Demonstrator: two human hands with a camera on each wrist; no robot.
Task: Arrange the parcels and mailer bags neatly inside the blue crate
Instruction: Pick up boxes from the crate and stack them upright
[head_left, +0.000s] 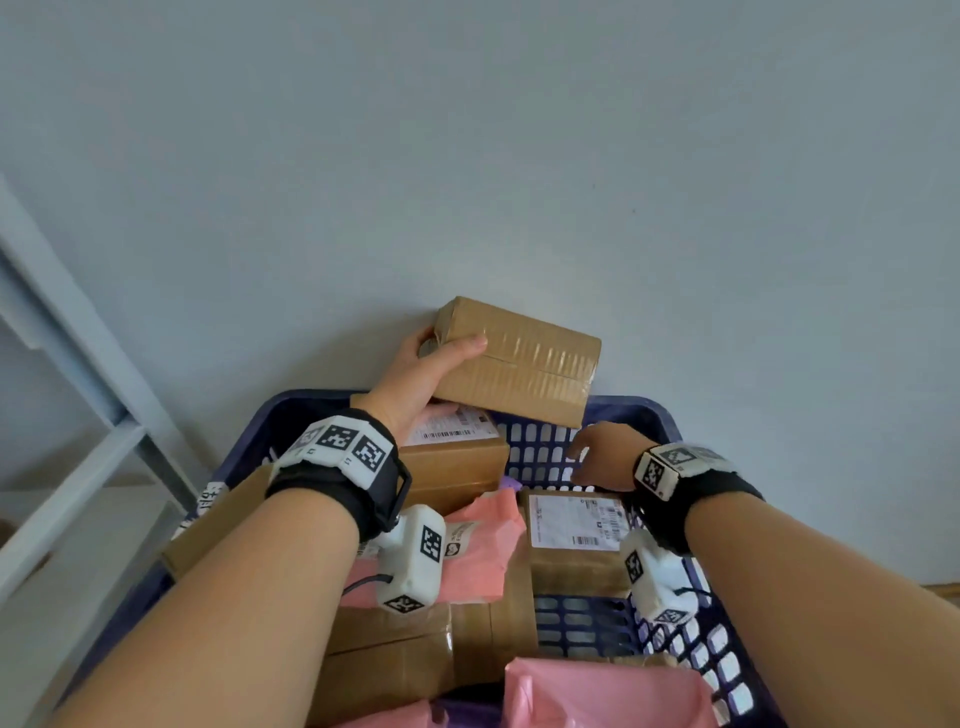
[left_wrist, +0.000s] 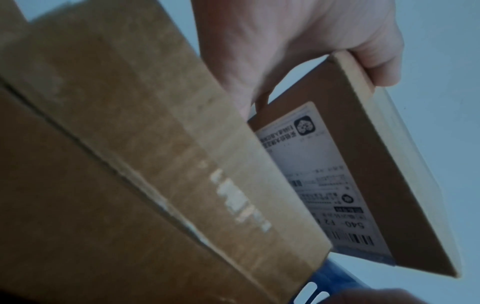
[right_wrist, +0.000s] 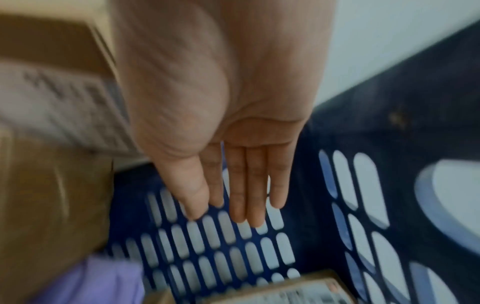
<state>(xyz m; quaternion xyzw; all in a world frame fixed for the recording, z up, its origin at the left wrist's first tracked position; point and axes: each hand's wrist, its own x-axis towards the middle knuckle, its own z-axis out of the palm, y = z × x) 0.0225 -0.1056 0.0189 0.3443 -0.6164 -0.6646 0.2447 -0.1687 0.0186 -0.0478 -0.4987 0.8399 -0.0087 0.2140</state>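
Held parcel: a brown cardboard box wrapped in clear tape (head_left: 517, 361), lifted above the far rim of the blue crate, tilted, not touching the parcels below. The left wrist view shows a white shipping label (left_wrist: 319, 185) on its underside.
Left hand: the left hand (head_left: 423, 371) grips that box at its left end, thumb curled over the taped top face, fingers (left_wrist: 374, 59) wrapped round the far edge.
Right hand: the right hand (head_left: 602, 457) reaches down into the crate below the held box's right corner; fingers (right_wrist: 249, 185) straight and pressed together, holding nothing, tips over the slotted floor. Whether they touch the floor cannot be told.
Crate: a dark blue plastic crate with slotted walls and floor (head_left: 540, 452); bare floor shows just beyond the right fingertips and under the right wrist.
Under the left palm: a brown cardboard parcel with a white barcode label (head_left: 452, 457), lying in the crate's far left part.
Beside the right wrist: a smaller brown labelled box (head_left: 576, 540), lying flat.
Between the forearms: a pink plastic mailer bag (head_left: 483, 540) over larger taped brown cartons (head_left: 415, 654); another pink mailer bag (head_left: 602, 696) nearest the camera.
Near the right fingertips: a scrap of purple bag (right_wrist: 91, 281) showing between boxes.
Backdrop: a pale grey wall (head_left: 519, 156), with a white frame (head_left: 78, 364) to the left.
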